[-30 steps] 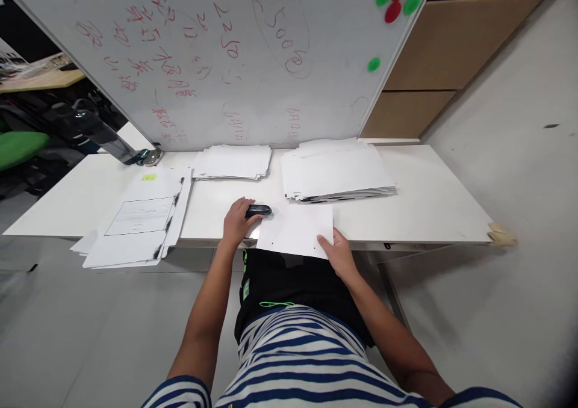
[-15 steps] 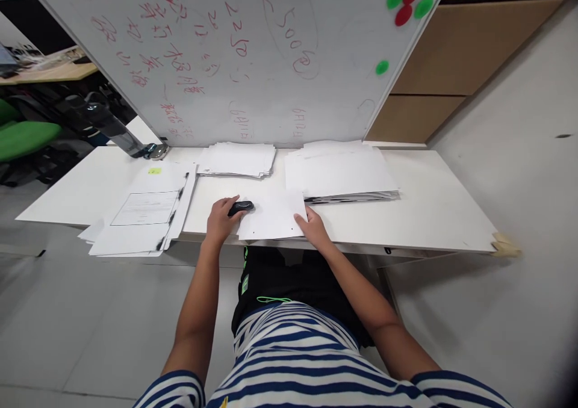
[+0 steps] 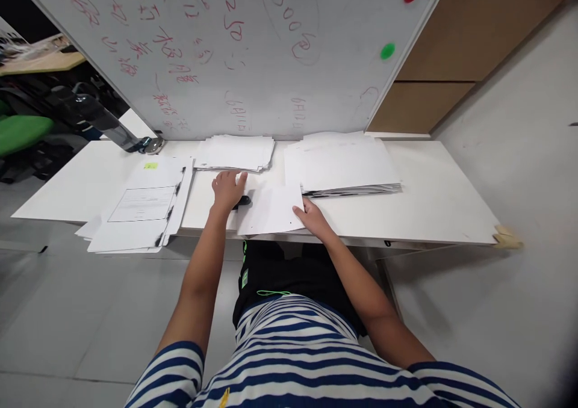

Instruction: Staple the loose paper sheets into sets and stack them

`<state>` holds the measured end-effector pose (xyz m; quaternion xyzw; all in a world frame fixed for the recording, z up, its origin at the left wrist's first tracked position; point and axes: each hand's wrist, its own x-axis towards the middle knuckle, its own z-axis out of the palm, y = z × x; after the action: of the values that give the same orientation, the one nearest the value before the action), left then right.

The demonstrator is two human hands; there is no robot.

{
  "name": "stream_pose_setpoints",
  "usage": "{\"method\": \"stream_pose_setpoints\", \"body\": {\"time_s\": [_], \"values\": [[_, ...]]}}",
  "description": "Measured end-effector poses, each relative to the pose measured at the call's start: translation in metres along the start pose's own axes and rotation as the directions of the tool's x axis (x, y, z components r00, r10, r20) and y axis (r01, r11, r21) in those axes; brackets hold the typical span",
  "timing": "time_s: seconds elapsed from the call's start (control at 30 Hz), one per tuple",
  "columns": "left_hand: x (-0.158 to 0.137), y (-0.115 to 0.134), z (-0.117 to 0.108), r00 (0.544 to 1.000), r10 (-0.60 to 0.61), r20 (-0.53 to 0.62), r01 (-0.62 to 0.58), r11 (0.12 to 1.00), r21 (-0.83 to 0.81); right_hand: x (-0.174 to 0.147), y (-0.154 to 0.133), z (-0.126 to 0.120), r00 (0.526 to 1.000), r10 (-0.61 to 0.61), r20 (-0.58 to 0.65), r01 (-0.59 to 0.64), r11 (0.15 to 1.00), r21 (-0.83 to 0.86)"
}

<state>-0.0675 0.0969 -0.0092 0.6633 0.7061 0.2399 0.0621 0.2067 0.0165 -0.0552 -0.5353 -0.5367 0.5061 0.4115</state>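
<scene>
A white sheet of paper (image 3: 271, 209) lies at the table's front edge, two small dark dots near its lower edge. My right hand (image 3: 311, 216) grips its right edge, thumb on top and fingers underneath. Beside the sheet's left edge rests a small black tool (image 3: 244, 200), partly hidden; I cannot tell whether it is a stapler or a hole punch. My left hand (image 3: 228, 188) is just above and left of that tool, fingers stretched out and holding nothing. Farther back are a smaller paper stack (image 3: 235, 152) on the left and a larger paper stack (image 3: 343, 161) on the right.
Documents with a yellow sticky note (image 3: 150, 165) overhang the white table's (image 3: 433, 203) front left edge. A bottle (image 3: 106, 122) leans at the back left. The whiteboard (image 3: 266, 83) stands behind the stacks, cardboard boxes (image 3: 433, 107) to its right.
My left hand has let go of the black tool and moved up toward the smaller stack. My right hand still grips the sheet. The view has tilted slightly.
</scene>
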Motion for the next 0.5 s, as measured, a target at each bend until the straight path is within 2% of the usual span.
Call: {"method": "stream_pose_setpoints", "body": {"time_s": [0.17,0.5], "values": [[0.005,-0.001,0.009,0.973,-0.152,0.174,0.152,0.988,0.015,-0.014,0.004,0.0,0.997,-0.063,0.035,0.062,0.998,0.023],[-0.002,0.011,0.011,0.982,-0.136,0.129,0.121,0.986,0.118,-0.018,0.005,-0.002,0.997,-0.076,0.012,0.076,0.997,-0.019]]}}
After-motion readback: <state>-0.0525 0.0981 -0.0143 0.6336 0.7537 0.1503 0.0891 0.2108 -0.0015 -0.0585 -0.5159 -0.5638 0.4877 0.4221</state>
